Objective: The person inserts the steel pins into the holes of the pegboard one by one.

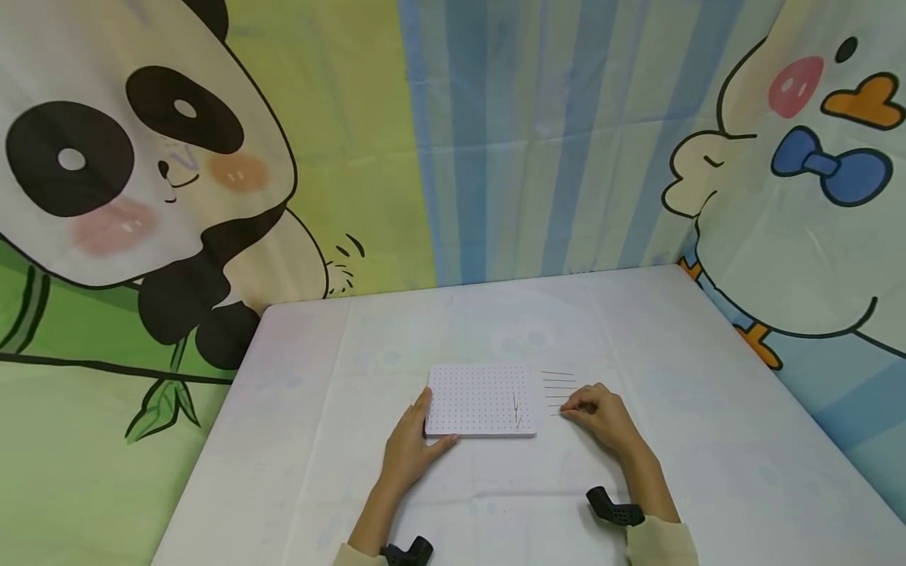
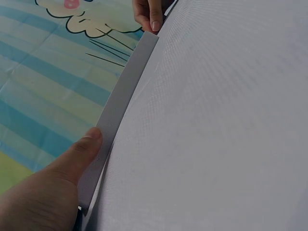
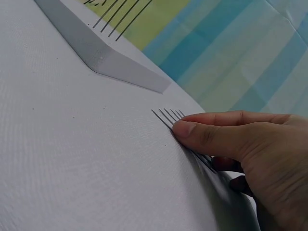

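Observation:
A white pegboard (image 1: 474,399) with rows of small holes lies flat on the table. My left hand (image 1: 409,444) holds its near left corner, fingers along the left side and thumb (image 2: 90,142) against the front side. Several thin dark pins (image 3: 134,20) stand in the board's right part. Beside the board, more pins (image 1: 559,387) lie in a row on the table. My right hand (image 1: 602,415) is at the near end of that row, thumb and forefinger pinching the nearest pin (image 3: 161,119). That pin lies low over the tabletop, its far end showing past the fingertips.
A white cloth covers the table (image 1: 368,487). Behind it hangs a printed curtain (image 1: 524,141) with a panda, stripes and a white cartoon figure. Each wrist wears a black camera mount, such as the right one (image 1: 613,509).

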Demonstrator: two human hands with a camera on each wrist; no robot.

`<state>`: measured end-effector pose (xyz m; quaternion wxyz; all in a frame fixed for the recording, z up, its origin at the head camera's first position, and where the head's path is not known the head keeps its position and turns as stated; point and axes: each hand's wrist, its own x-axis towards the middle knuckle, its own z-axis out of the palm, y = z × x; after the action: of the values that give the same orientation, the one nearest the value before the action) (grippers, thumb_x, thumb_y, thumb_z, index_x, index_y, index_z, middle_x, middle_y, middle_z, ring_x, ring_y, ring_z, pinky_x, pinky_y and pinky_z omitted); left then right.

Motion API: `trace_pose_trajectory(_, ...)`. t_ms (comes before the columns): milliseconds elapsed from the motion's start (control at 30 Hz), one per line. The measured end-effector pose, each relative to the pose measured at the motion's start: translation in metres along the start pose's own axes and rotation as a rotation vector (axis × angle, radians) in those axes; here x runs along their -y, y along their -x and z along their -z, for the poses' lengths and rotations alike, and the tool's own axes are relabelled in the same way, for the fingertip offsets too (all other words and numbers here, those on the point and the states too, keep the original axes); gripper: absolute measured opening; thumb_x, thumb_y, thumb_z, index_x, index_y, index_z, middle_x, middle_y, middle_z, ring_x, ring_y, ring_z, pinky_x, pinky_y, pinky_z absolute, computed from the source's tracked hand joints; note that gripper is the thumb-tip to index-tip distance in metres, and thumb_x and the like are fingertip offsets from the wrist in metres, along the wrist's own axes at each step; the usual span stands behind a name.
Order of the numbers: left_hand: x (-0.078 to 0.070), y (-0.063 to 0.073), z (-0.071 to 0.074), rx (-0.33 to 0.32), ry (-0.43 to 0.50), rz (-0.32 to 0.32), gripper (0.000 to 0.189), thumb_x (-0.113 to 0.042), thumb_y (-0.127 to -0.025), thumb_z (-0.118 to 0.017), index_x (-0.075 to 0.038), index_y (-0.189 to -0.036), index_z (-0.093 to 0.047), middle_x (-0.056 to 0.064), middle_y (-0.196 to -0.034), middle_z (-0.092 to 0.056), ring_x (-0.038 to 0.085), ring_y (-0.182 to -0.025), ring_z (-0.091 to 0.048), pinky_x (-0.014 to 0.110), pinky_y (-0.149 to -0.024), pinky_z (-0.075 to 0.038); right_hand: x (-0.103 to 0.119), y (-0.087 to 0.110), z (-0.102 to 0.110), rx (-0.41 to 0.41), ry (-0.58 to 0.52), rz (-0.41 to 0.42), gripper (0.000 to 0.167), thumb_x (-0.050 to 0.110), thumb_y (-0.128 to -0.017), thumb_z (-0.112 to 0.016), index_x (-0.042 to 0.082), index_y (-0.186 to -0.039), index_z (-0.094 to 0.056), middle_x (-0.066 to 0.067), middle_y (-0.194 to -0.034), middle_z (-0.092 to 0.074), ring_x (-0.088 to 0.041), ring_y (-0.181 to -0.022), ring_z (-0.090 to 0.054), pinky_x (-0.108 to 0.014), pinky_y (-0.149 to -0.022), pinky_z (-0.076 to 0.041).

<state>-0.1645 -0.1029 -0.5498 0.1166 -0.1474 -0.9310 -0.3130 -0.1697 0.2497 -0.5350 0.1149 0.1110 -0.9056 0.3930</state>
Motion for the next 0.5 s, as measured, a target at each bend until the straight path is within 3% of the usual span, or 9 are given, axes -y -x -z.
trace_pose_trajectory(500,0.0013,0.0001,-0.0018,-0.001,-0.014,0.005,0.096,-0.052,-0.071,-0.073,-0.002,-0.142,-0.032,0.011,-0.144,-0.037,0.032,-0.126,-0.041,0.045,-0.099,-0.038,0.0005,-0.0007,0.0001,0.033,0.012,0.021,0.009,0.018,-0.073,-0.078,0.024,-0.074,-0.072,0.013,-0.080,-0.064,-0.006,-0.071,-0.042,-0.025,-0.061,-0.037)
